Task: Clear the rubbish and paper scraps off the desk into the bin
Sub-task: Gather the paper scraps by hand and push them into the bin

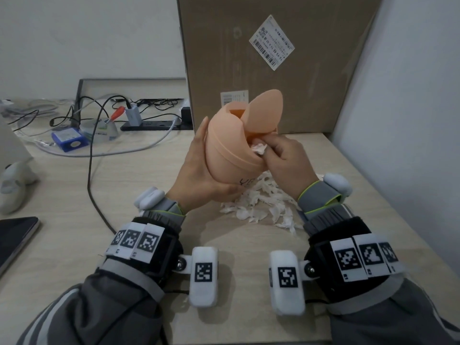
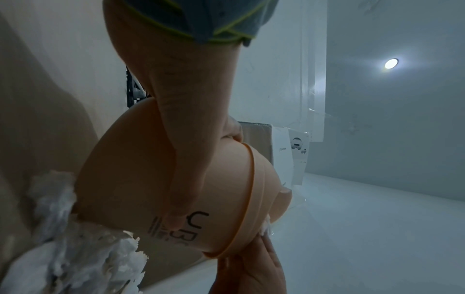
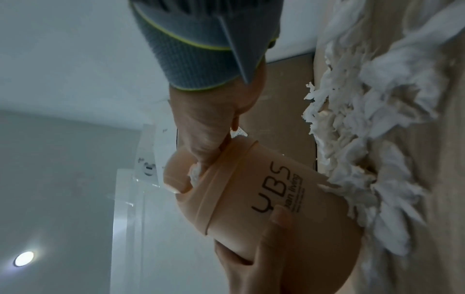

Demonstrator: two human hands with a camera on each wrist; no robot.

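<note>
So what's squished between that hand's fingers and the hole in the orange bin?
A small wad of white paper scraps. The right hand pinches it at the bin's opening, seen in the head view and the right wrist view.

Head view: dim, even, cool indoor light; soft shadows on the desk [image 1: 139, 175]; straight edges bow toward the frame borders. Left wrist view: dark, bluish; round ceiling lamp [image 2: 391, 63] flares at upper right, with glare streaks below it. Right wrist view: same lamp [image 3: 23, 258] at lower left; paper scraps [image 3: 365, 159] soft, out of focus.
</note>
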